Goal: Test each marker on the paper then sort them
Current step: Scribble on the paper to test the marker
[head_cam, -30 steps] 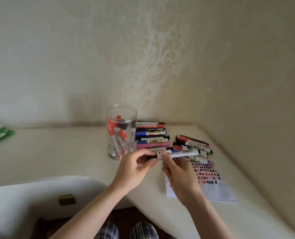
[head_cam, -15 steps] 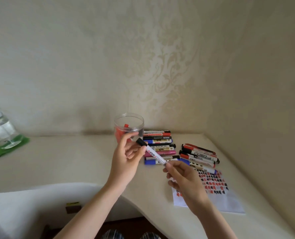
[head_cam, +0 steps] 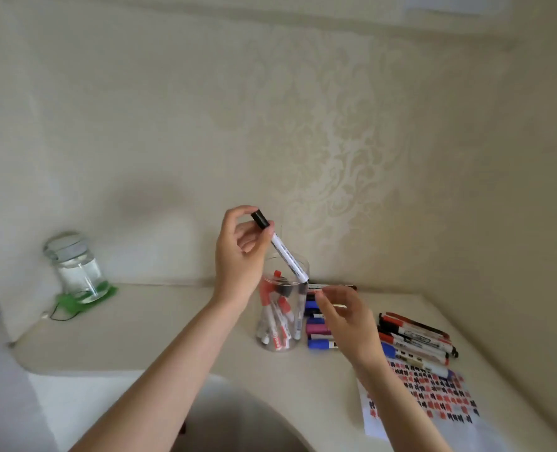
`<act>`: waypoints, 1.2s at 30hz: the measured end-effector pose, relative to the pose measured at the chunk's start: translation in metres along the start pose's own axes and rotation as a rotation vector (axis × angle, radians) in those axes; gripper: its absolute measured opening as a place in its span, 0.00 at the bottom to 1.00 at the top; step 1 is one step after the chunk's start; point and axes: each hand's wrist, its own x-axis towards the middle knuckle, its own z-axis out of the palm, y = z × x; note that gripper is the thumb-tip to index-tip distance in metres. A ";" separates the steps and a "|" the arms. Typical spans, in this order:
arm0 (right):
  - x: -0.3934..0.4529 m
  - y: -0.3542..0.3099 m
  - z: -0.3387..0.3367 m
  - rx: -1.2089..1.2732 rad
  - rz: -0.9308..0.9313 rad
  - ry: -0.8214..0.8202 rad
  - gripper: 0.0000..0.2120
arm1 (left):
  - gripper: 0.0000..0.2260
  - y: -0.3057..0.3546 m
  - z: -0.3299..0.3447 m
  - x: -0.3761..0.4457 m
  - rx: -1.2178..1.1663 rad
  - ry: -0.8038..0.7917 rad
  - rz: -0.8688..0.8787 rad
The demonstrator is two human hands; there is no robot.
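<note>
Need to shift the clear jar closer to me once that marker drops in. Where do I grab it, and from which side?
Grip the clear jar round its lower wall, coming from its left. It stands upright, and that side is bare table. The flat-lying markers crowd its right side, and the left hand holds the black-capped marker slanting down over the open rim, so a grip from above is likely blocked.

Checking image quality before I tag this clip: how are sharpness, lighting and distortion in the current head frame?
Head view: soft, even light with only a faint shadow on the wall; no harsh glare. The left hand and its black-capped marker read clearly, the right hand is slightly smeared. The glass jar at far left is blurred. Wide-angle bending curves the table edge. Scribbles on the paper are not legible.
</note>
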 end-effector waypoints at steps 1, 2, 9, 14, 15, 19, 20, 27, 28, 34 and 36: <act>0.001 0.005 -0.006 -0.023 0.005 0.022 0.03 | 0.13 0.003 -0.002 0.011 0.033 0.011 0.030; 0.002 0.012 -0.012 -0.046 0.020 0.037 0.02 | 0.13 0.004 -0.004 0.021 0.091 0.006 0.055; -0.004 0.059 -0.038 -0.199 0.130 0.009 0.02 | 0.15 -0.042 0.008 0.017 0.681 -0.272 0.034; -0.003 0.075 -0.055 -0.372 0.114 -0.045 0.02 | 0.13 -0.045 0.015 0.014 0.879 -0.391 0.098; -0.001 0.077 -0.057 -0.416 0.100 -0.049 0.02 | 0.12 -0.044 0.016 0.016 0.899 -0.404 0.095; 0.008 0.085 -0.062 -0.602 0.047 -0.094 0.01 | 0.05 -0.050 0.017 0.024 1.021 -0.487 0.012; 0.011 0.087 -0.062 -0.636 0.042 -0.107 0.01 | 0.03 -0.053 0.016 0.025 1.043 -0.521 -0.006; 0.026 0.109 -0.063 -0.930 -0.133 -0.173 0.12 | 0.06 -0.039 0.027 0.010 0.851 -0.505 0.295; 0.027 0.111 -0.063 -0.981 -0.145 -0.197 0.13 | 0.05 -0.037 0.033 0.002 0.824 -0.556 0.344; 0.027 0.119 -0.059 -1.121 -0.232 -0.225 0.13 | 0.04 -0.071 0.040 -0.054 0.725 -0.846 0.297; 0.024 0.125 -0.060 -1.129 -0.280 -0.196 0.11 | 0.05 -0.091 0.033 -0.072 0.735 -0.864 0.246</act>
